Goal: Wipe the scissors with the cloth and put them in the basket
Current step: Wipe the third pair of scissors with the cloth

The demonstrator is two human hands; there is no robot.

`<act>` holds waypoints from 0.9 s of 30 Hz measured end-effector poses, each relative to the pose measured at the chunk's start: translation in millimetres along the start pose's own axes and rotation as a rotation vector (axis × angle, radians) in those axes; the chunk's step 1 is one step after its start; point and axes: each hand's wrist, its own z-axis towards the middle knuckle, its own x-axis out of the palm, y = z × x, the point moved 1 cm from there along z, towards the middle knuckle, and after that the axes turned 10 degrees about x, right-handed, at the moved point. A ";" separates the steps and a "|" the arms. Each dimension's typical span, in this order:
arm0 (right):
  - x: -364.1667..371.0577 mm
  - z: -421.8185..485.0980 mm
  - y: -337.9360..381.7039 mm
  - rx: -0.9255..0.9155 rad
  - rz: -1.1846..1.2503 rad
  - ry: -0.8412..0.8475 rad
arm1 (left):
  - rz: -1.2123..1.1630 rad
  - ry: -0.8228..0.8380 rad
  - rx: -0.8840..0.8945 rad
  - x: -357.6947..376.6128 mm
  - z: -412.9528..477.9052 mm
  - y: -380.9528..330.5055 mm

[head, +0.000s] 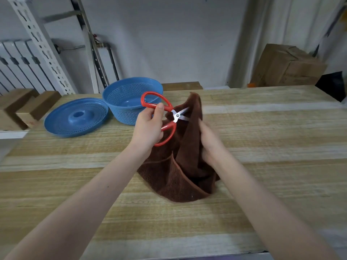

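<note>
The scissors [176, 115], held above the bench [262, 128] by their red handles in the closed grip of the left hand [148, 126], are best drawn blade by blade through the cloth [180, 175] clutched in the right hand [208, 141] — edges turned away — before the far-left basket [120, 113].

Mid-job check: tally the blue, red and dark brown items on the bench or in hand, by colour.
Blue: 2, the basket and the perforated lid
Red: 1, the scissors, held in the left hand
Dark brown: 1, the cloth, gripped by the right hand
Total: 4
</note>
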 end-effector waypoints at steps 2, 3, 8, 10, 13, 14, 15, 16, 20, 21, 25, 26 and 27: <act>4.1 -7.1 3.8 -0.109 -0.102 0.023 | -0.048 0.001 -0.006 3.3 -1.7 -0.1; 4.8 -9.6 7.3 -0.139 -0.122 0.020 | -0.072 0.000 -0.014 4.9 -2.7 -0.3; 12.2 -8.9 12.2 -0.199 -0.008 -0.040 | -0.215 -0.075 -0.013 20.2 -11.7 5.0; 16.0 -8.8 9.5 -0.223 0.047 -0.076 | -0.251 -0.122 -0.009 24.9 -13.8 6.6; 17.0 -11.6 10.1 -0.205 0.143 -0.110 | -0.318 -0.122 0.017 26.8 -13.9 4.9; 17.1 -12.1 10.9 -0.179 0.193 -0.106 | -0.327 -0.113 0.025 26.1 -12.8 4.3; 16.7 -11.5 11.1 -0.148 0.229 -0.101 | -0.323 -0.103 0.033 25.3 -12.0 3.4; 17.3 -11.7 11.0 -0.111 0.252 -0.098 | -0.314 -0.096 0.045 24.2 -11.0 3.1; 24.4 -12.4 2.1 -0.072 0.240 -0.099 | -0.279 -0.109 0.093 25.7 -8.4 8.3; 26.8 -11.6 -0.7 -0.108 0.219 -0.107 | -0.246 -0.124 0.107 26.5 -8.1 10.7; 27.6 -7.9 -3.4 -0.156 0.199 -0.135 | -0.169 -0.124 0.101 28.9 -7.9 16.5; 24.6 -6.4 -2.4 -0.144 0.178 -0.131 | -0.178 -0.103 0.077 26.2 -6.6 16.4; 19.7 -4.2 -1.2 -0.133 0.141 -0.125 | -0.195 -0.069 0.038 22.4 -4.9 16.7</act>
